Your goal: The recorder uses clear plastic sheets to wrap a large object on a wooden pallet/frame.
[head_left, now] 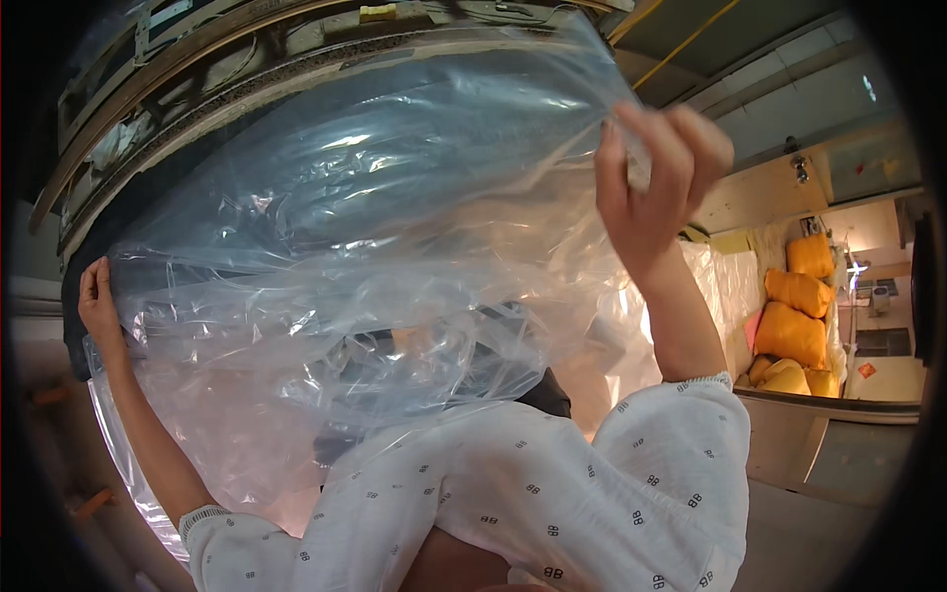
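A large clear plastic sheet (326,197) is spread in front of me, creased and shiny, with dark material showing through it. Its near part hangs in crumpled folds against my body. At the far right corner, my right hand (661,163) pinches the sheet between thumb and fingers and holds it up; the fingers are slightly blurred. Over on the left, my left hand (97,296) has its fingers closed on the sheet's left edge. The thumb of that hand is partly hidden.
Beyond the sheet runs a long machine frame with curved rails (158,74), and a small yellow block (377,13) sits on it. Several stuffed orange bags (794,321) are piled at the right. A pale panel with a metal fitting (799,168) stands behind my right hand.
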`<state>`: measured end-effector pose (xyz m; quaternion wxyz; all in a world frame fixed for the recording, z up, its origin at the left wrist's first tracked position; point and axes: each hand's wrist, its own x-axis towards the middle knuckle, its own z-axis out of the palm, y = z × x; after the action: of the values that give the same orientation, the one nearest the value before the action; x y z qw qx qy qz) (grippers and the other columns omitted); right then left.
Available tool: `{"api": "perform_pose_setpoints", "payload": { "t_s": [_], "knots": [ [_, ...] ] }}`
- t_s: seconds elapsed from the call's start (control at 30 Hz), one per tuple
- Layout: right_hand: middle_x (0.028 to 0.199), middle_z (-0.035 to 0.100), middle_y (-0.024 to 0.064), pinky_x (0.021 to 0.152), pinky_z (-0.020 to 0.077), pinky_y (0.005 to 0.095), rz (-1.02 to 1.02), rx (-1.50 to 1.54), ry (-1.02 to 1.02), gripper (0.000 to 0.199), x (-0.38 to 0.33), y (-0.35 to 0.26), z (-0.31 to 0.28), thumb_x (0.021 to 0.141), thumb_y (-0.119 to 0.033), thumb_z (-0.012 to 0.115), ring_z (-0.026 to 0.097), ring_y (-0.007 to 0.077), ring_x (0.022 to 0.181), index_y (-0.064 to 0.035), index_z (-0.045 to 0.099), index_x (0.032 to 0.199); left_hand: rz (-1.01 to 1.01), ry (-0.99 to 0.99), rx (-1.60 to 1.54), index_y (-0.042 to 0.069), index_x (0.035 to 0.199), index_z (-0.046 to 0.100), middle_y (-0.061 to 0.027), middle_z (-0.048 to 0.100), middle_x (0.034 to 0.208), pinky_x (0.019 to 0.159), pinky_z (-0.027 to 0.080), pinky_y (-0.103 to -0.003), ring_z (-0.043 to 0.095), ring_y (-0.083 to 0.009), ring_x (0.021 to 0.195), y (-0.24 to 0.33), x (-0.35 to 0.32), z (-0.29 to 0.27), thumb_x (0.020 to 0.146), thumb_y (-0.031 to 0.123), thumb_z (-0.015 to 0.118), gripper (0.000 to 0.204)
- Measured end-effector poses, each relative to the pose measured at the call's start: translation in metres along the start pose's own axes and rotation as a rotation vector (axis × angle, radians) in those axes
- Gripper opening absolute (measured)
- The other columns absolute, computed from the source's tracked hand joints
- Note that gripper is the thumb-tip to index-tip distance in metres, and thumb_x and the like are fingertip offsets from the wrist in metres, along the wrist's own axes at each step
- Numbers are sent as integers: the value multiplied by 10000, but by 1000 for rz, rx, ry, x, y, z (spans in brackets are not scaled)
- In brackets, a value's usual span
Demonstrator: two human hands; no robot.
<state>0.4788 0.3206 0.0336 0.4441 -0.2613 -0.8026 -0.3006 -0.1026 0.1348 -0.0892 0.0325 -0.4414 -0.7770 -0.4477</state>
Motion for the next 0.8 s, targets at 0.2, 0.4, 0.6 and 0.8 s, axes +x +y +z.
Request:
{"api": "perform_pose_setpoints", "payload": {
  "t_s": [0.2,0.4,0.6,0.8],
  "knots": [
    [1330,410,128,972,309,464,252,164,-789,482,-83,33,46,865,-293,511,369,308,1232,-56,422,1275,12,2,33,26,963,644,-6,618,926,817,397,-196,546,-87,880,-8,12,-1,888,190,568,195],
    [1293,454,119,868,402,431,368,82,-680,463,-76,58,70,871,-356,482,466,330,1058,-39,492,1208,-7,-3,-61,0,990,630,-24,614,958,842,394,-212,552,-109,897,-4,9,-6,898,178,545,217],
    [1226,522,103,803,427,381,330,87,-655,397,-81,78,87,876,-321,481,486,321,900,-34,544,1143,135,-43,116,-16,1021,598,-42,581,1003,873,376,-219,528,-116,953,6,-7,-52,913,141,513,209],
    [1054,604,77,749,446,376,272,161,-538,288,-78,84,102,841,-254,530,516,311,854,-52,602,1034,182,39,189,-21,1039,577,-52,555,1005,877,375,-235,519,-135,961,48,-47,-116,919,97,485,192]
  ]
}}
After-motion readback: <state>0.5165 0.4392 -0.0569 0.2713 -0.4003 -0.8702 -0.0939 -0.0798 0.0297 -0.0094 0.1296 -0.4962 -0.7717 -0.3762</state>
